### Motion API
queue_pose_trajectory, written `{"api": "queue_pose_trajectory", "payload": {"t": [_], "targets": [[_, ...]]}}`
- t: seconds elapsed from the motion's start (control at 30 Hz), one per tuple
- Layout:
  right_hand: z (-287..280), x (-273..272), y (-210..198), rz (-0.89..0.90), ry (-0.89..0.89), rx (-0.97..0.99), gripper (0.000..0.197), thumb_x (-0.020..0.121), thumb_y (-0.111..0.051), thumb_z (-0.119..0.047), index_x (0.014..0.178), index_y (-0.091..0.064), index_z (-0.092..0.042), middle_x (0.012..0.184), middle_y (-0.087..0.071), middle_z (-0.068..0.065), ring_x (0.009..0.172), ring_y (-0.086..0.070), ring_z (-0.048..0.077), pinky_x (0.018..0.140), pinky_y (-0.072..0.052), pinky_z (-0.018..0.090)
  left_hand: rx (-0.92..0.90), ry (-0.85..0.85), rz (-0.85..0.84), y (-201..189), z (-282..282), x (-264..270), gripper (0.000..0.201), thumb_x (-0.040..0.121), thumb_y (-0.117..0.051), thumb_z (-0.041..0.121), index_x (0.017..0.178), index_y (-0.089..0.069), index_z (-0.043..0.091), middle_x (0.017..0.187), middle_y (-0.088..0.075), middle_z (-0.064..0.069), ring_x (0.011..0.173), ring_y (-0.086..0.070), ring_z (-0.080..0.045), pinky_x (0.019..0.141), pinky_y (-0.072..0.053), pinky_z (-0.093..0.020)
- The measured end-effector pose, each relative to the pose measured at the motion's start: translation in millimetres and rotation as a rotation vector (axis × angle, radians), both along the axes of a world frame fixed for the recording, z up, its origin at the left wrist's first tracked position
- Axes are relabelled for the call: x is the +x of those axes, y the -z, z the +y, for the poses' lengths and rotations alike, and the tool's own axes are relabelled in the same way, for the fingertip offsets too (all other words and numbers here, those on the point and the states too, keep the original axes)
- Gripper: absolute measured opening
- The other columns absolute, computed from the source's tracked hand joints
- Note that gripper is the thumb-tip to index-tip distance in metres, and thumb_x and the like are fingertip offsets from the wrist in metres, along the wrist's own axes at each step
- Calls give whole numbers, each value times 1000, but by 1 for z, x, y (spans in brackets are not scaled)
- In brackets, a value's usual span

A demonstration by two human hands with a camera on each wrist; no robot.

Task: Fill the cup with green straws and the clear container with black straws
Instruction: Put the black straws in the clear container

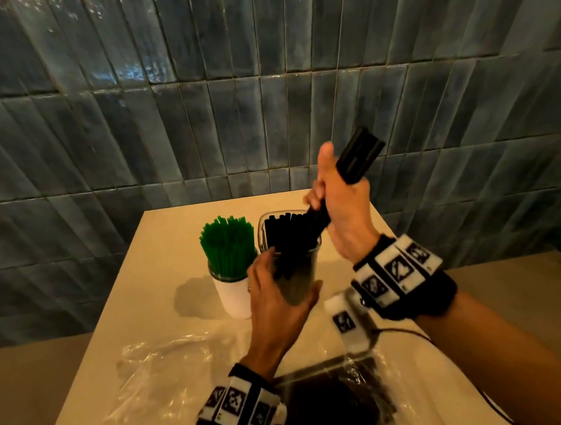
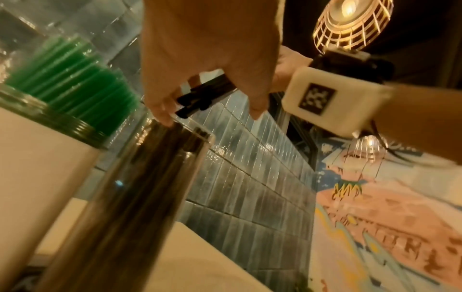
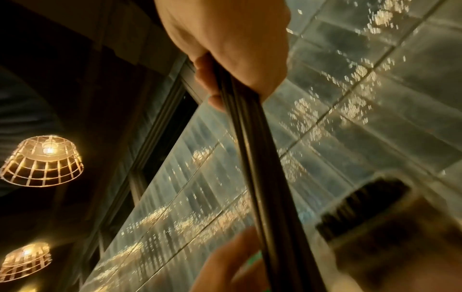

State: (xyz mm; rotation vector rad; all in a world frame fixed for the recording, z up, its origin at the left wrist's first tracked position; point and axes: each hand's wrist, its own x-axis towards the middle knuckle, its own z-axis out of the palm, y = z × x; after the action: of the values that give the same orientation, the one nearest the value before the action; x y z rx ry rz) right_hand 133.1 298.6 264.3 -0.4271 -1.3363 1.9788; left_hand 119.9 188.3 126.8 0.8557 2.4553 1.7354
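A white cup (image 1: 235,299) packed with green straws (image 1: 229,244) stands mid-table. Right beside it is the clear container (image 1: 300,276), which holds several black straws (image 1: 286,231). My left hand (image 1: 276,290) wraps around the container's near side, thumb on the right and fingers up by the rim (image 2: 192,130). Above the container's right side, my right hand (image 1: 337,203) grips a tilted bundle of black straws (image 1: 359,156). The bundle's lower ends dip into the container's mouth. In the right wrist view the bundle (image 3: 262,177) runs down from my fist.
A crumpled clear plastic bag (image 1: 164,374) lies on the near table. A second bag with more black straws (image 1: 334,401) sits near the front edge. The tiled wall (image 1: 266,99) stands right behind the table (image 1: 163,238). A cable (image 1: 405,332) trails on the right.
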Motion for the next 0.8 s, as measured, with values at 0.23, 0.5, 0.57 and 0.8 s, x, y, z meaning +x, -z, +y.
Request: {"api": "queue_pose_trajectory", "payload": {"t": [0.23,0.5,0.57,0.8], "targets": [[24,-50,1,64,160,-209,35,86,-61,-42,69,-50,-15,46,-45,-6,40,-44,8,51,-46,25,-19,-13,71,6,6,-23,111,76,-78,27,137,14,38,155,-15,4,139,-19,-10,112,-18,-28],[60,-58,9,60,266,-359,38,85,-61,-45,68,-49,-14,44,-43,-6,36,-42,7,48,-45,25,46,2,74,10,6,-33,104,82,-70,20,136,16,45,155,-13,3,140,-20,-11,113,-20,-33],[64,-61,16,39,294,-328,36,86,-61,-45,70,-50,-14,44,-43,-6,37,-42,7,49,-45,25,43,0,69,13,8,-32,104,82,-69,20,139,15,40,149,-18,12,138,-24,-11,112,-21,-31],[40,-60,58,-294,95,155,39,87,-57,-48,64,-55,-17,53,-59,-7,55,-57,11,64,-48,26,-126,-31,218,20,10,-32,92,85,-65,23,148,2,17,156,-13,-7,140,-10,-9,114,-12,-25]]}}
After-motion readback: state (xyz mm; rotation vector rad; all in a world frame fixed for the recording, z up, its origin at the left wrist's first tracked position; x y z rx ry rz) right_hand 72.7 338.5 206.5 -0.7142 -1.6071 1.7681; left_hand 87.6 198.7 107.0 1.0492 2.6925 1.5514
